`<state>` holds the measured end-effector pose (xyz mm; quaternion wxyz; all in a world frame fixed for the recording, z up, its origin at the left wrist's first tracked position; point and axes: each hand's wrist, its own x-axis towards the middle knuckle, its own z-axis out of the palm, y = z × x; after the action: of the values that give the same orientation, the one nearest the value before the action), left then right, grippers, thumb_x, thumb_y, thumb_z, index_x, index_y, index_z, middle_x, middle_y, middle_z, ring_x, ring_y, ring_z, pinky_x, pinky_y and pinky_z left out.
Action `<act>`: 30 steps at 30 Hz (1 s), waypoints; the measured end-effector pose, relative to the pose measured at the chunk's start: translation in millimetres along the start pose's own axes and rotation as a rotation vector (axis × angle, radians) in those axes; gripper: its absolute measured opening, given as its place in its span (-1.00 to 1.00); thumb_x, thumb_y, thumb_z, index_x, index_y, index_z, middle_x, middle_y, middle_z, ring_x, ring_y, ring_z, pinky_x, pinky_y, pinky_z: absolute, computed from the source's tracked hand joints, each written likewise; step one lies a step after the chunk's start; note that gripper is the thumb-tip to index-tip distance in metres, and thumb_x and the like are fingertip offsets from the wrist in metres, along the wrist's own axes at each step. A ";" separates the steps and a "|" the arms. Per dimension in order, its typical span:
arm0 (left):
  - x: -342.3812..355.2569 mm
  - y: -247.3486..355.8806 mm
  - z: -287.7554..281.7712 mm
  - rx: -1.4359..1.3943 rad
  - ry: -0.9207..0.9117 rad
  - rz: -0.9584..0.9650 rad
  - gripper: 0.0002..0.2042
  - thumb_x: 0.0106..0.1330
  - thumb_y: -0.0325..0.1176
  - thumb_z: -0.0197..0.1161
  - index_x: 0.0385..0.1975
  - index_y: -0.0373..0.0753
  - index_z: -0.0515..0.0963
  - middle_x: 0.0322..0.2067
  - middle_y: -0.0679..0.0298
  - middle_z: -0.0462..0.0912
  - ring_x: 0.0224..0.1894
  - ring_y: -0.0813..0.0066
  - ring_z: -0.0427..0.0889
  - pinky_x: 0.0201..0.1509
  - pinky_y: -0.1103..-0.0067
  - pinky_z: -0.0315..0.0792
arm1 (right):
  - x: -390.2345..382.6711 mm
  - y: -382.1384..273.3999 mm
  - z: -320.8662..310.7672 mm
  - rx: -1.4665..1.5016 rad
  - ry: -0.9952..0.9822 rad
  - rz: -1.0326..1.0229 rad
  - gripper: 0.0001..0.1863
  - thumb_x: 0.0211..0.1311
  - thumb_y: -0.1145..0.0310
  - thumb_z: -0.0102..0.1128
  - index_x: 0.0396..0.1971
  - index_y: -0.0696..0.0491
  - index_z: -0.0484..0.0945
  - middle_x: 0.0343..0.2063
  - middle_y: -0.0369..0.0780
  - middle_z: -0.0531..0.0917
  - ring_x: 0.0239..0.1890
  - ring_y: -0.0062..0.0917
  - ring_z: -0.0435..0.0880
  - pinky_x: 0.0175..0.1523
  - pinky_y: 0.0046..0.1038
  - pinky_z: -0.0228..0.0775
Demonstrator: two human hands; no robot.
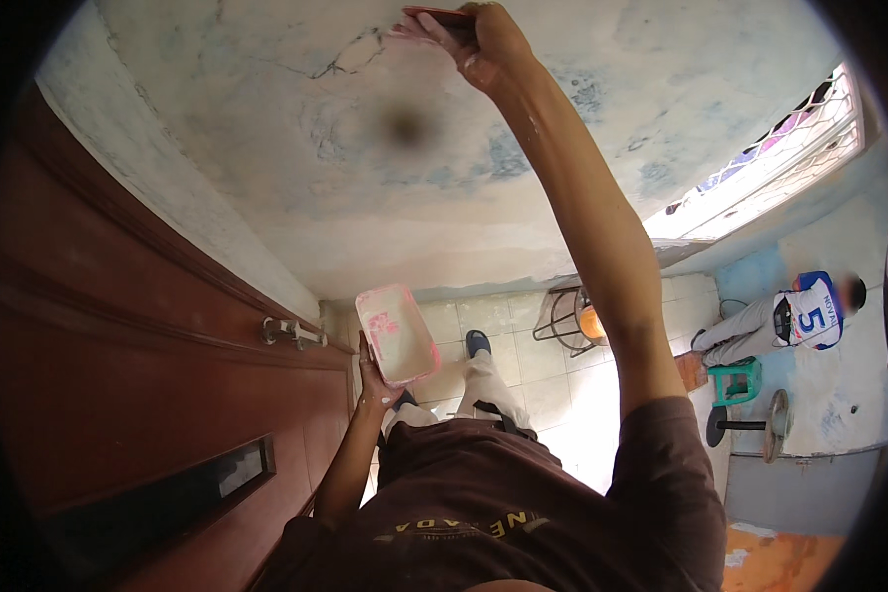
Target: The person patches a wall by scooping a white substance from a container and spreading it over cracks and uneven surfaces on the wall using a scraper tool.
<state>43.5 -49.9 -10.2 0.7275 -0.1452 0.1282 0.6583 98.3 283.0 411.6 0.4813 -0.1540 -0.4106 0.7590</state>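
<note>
My left hand [373, 383] grips the side of a shallow rectangular plastic tub [434, 357], low in front of my legs. Pink smears mark its rim and inside, and whitish paste covers part of its bottom. High up against the wall [395, 197], my right hand [488, 47] is closed around a flat red-edged spreader [444, 16], partly hidden by the fingers. Pale pinkish paste coats those fingers. Grey-blue patches cover the wall, and a dark branching crack runs just below the right hand.
A brown wooden door [168, 326] with a metal handle [294, 333] stands close on my left. Beyond my right arm are a round metal-framed stand [562, 321], a grilled window [770, 163], a green stool [735, 382] and a person [815, 311]. Light tiles [533, 370] cover the floor.
</note>
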 end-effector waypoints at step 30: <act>-34.7 -96.1 10.1 0.269 -0.141 0.476 -0.53 0.53 0.04 -0.02 0.30 -0.04 0.44 0.23 0.28 0.57 0.26 0.16 0.57 0.36 0.05 0.45 | -129.1 179.0 -238.0 -0.267 0.109 0.132 -0.70 0.48 0.25 0.07 -0.30 0.19 0.62 -0.24 -0.03 0.79 -0.26 -0.38 0.81 -0.15 -0.40 0.71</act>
<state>135.6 -86.8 16.4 0.5722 0.0330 0.1941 0.7962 203.0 249.7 106.3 0.4271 -0.2841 -0.4701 0.7183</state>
